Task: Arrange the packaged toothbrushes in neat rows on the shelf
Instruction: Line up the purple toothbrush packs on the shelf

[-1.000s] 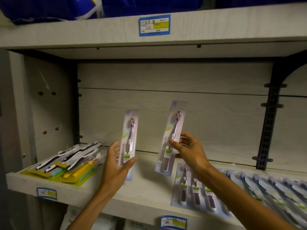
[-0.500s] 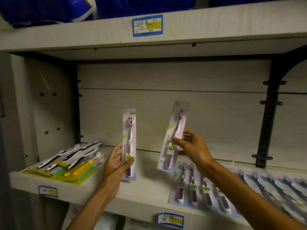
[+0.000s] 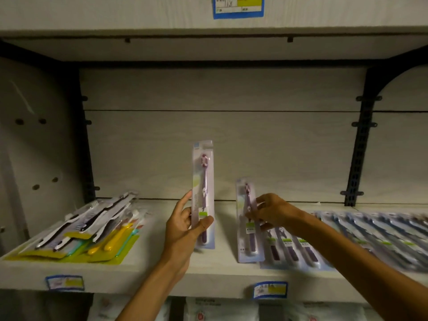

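My left hand (image 3: 185, 225) grips one packaged purple toothbrush (image 3: 203, 179) upright above the middle of the shelf (image 3: 162, 272). My right hand (image 3: 272, 213) holds a second packaged purple toothbrush (image 3: 249, 228), tilted, its lower end at the shelf beside the left end of a flat row of purple toothbrush packs (image 3: 291, 249). That row runs right into several bluish packs (image 3: 375, 232), which look blurred.
A loose overlapping pile of black, white and yellow toothbrush packs (image 3: 76, 235) lies at the shelf's left end. Price labels (image 3: 269, 290) sit on the front edge. An upper shelf (image 3: 208, 24) hangs overhead, and a black bracket (image 3: 361, 144) stands at the back right.
My right hand has lowered its pack from mid-air down to the left end of the purple row. The left hand keeps its pack upright, and the view has shifted.
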